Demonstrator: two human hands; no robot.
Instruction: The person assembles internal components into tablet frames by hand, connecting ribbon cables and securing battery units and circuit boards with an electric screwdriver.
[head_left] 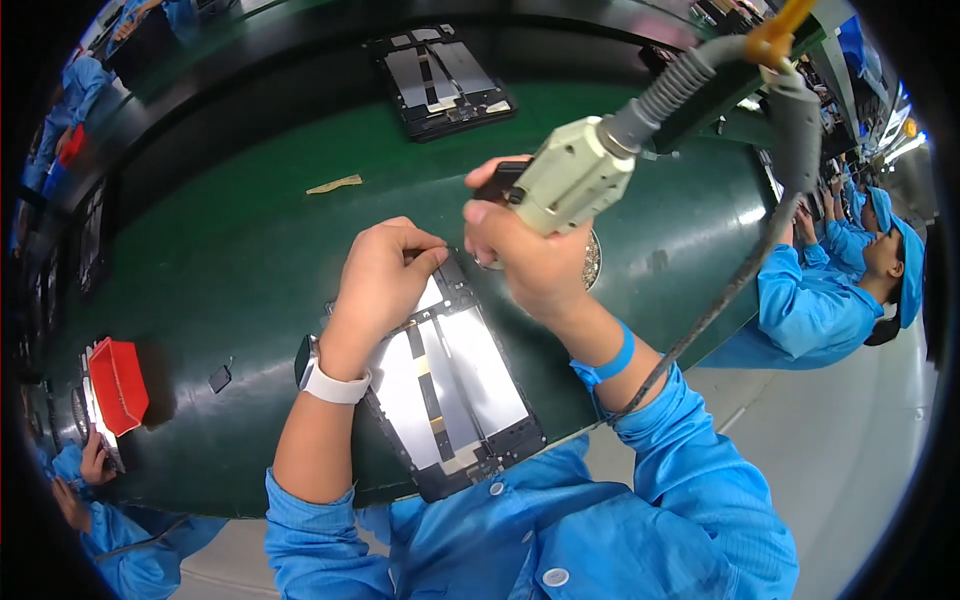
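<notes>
An opened tablet (455, 385) lies on the green bench in front of me, its silver inside, black frame and dark ribbon cables facing up. At its far edge my left hand (390, 275) is closed, thumb and forefinger pinched together. Whatever those fingertips hold, if anything, is too small to make out. My right hand (530, 250) grips a pale electric screwdriver (578, 172), whose grey cable leads up to the right. The screwdriver's tip is hidden behind my fingers. Partly covered by my right hand is a round dish of small screws (592, 260).
A second opened tablet (445, 80) lies toward the far side, with a tan strip (334, 185) nearer. At left are a red bin (118, 385) and a small dark piece (221, 378). A co-worker in blue (825, 290) sits at right; other people's hands show at left.
</notes>
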